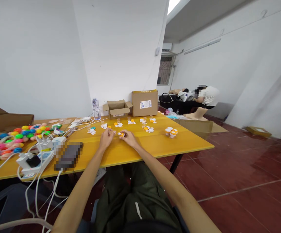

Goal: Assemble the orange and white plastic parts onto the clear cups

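Both hands are over the near middle of the yellow table [140, 150], a short gap between them. My left hand [105, 139] is closed around a small clear cup [110, 131], mostly hidden by the fingers. My right hand [130, 139] pinches a small orange and white cap [122, 134]. Beyond the hands, small clusters of clear cups and white and orange pieces [118, 124] lie in a loose row. Another cluster [148, 129] sits to the right of my right hand. Several orange-and-white capped cups [172, 132] stand grouped farther right.
An open cardboard box [118, 111] and a taped box [144, 103] stand against the wall beside a clear bottle [96, 109]. Leftward are a phone [68, 156], a power strip [39, 164] with cables, and colourful plastic eggs [18, 136]. Another person [208, 96] bends over at the far right.
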